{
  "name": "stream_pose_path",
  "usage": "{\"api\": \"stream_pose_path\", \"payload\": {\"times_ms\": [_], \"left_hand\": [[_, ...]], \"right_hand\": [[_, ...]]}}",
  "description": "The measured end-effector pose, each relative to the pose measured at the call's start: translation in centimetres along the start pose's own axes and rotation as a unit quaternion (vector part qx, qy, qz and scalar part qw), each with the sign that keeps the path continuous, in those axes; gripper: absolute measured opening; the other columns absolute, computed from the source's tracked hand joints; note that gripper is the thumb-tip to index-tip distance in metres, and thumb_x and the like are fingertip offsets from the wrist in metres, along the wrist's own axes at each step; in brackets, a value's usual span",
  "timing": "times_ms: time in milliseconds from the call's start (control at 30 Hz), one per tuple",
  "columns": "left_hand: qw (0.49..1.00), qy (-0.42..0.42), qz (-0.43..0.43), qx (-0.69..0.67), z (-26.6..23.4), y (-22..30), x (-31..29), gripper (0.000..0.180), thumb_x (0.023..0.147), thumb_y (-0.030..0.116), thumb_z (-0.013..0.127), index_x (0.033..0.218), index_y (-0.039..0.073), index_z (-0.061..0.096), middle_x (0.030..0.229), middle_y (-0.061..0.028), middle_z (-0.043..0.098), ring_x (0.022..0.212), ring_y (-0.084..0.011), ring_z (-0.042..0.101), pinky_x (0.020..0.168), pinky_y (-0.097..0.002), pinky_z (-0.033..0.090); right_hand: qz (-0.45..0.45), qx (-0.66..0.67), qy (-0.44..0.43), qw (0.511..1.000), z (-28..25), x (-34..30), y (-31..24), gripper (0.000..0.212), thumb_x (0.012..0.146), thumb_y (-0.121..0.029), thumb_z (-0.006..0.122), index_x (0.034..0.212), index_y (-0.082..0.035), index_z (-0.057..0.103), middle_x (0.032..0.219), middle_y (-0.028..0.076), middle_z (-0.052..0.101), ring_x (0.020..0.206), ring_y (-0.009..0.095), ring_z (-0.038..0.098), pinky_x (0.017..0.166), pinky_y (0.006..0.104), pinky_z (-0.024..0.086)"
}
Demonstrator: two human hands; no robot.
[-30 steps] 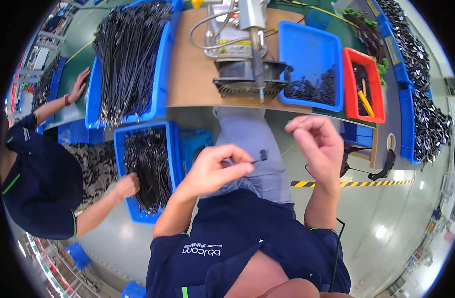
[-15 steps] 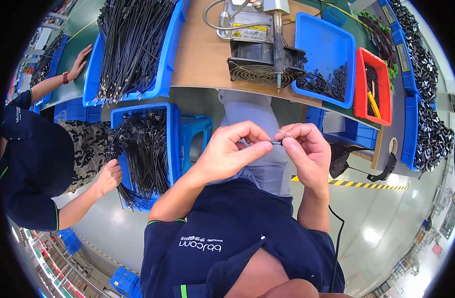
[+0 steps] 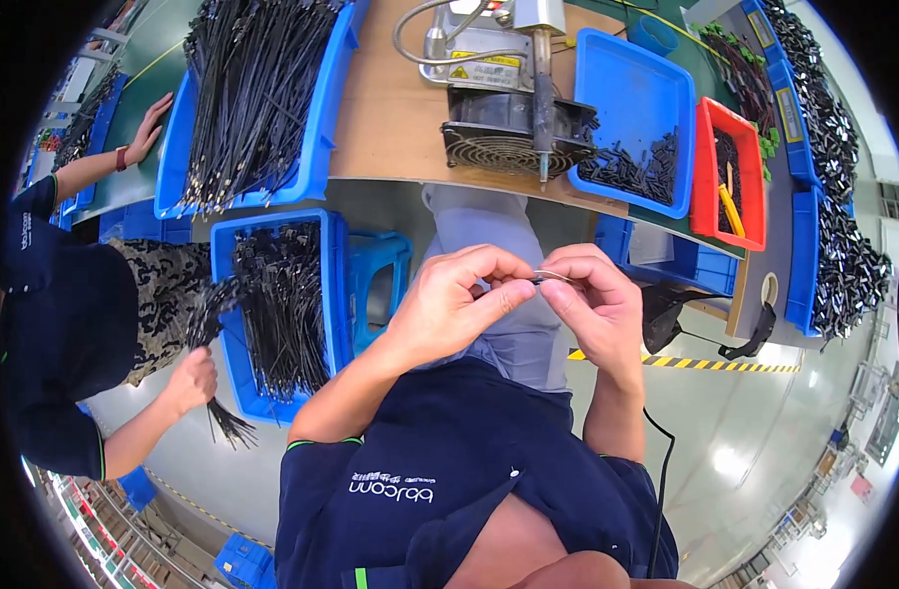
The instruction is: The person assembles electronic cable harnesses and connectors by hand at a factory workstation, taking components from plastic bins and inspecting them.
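A: Thin wire piece (image 3: 547,278), where?
B: Pinched between left hand (image 3: 449,306) and right hand (image 3: 595,299), over lap.
A: Labels, containers?
B: Yellow warning label (image 3: 461,72) on fan machine (image 3: 513,133); blue bin (image 3: 634,108) holds black parts; red bin (image 3: 729,172) beside it.

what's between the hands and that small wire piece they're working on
Nothing visible. The left hand and right hand meet in front of the person's chest, and both pinch the small thin wire piece directly between their fingertips. The workbench and its blue bins lie beyond, apart from the grip.
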State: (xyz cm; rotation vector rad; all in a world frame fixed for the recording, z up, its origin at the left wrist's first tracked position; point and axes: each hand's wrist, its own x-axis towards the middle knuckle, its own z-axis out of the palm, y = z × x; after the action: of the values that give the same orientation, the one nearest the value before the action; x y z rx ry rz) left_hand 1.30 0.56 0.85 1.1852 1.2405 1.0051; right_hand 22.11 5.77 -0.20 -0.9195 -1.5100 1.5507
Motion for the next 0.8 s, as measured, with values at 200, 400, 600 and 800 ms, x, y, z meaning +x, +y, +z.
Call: {"api": "stream_pose_path", "payload": {"times_ms": [200, 400, 600, 800], "left_hand": [[1.000, 0.008, -0.014, 0.021, 0.7, 0.4, 0.0, 0.012, 0.096, 0.010, 0.072, 0.098, -0.001, 0.067, 0.080, -0.0046, 0.070, 0.071, -0.0072, 0.063, 0.063, -0.0259, 0.051], [1.000, -0.001, -0.006, 0.001, 0.4, 0.0, -0.4, 0.013, 0.097, 0.009, 0.072, 0.098, -0.002, 0.065, 0.078, -0.0021, 0.068, 0.070, -0.0052, 0.060, 0.062, -0.0233, 0.048], [1.000, 0.011, -0.015, -0.003, 0.1, -0.7, -0.7, 0.012, 0.097, 0.009, 0.071, 0.098, -0.002, 0.065, 0.077, 0.0005, 0.065, 0.068, -0.0034, 0.055, 0.060, -0.0218, 0.045], [0.999, -0.001, -0.023, -0.041, -0.8, -0.8, 0.0, 0.009, 0.099, 0.008, 0.067, 0.098, 0.001, 0.062, 0.084, 0.0006, 0.066, 0.074, -0.0029, 0.055, 0.065, -0.0214, 0.045]], "right_hand": [[-0.048, -0.079, 0.022, 0.995, -1.0, -0.1, -1.2, 0.009, 0.090, 0.000, 0.074, 0.099, -0.002, 0.072, 0.101, 0.002, 0.067, 0.064, 0.001, 0.043, 0.056, 0.0195, 0.034], [-0.111, -0.101, 0.384, 0.911, -8.9, 1.8, -3.7, 0.006, 0.097, -0.004, 0.070, 0.102, 0.000, 0.070, 0.092, -0.003, 0.066, 0.077, 0.002, 0.055, 0.069, 0.0186, 0.045], [-0.087, -0.258, 0.442, 0.855, -13.5, 3.6, -3.1, 0.022, 0.098, -0.006, 0.070, 0.118, 0.003, 0.072, 0.099, 0.002, 0.071, 0.086, 0.005, 0.061, 0.077, 0.0194, 0.048], [-0.062, -0.110, 0.212, 0.969, -7.1, 0.3, -3.2, 0.023, 0.090, 0.001, 0.075, 0.112, 0.001, 0.074, 0.105, 0.002, 0.068, 0.079, 0.002, 0.054, 0.068, 0.0179, 0.043]]}}
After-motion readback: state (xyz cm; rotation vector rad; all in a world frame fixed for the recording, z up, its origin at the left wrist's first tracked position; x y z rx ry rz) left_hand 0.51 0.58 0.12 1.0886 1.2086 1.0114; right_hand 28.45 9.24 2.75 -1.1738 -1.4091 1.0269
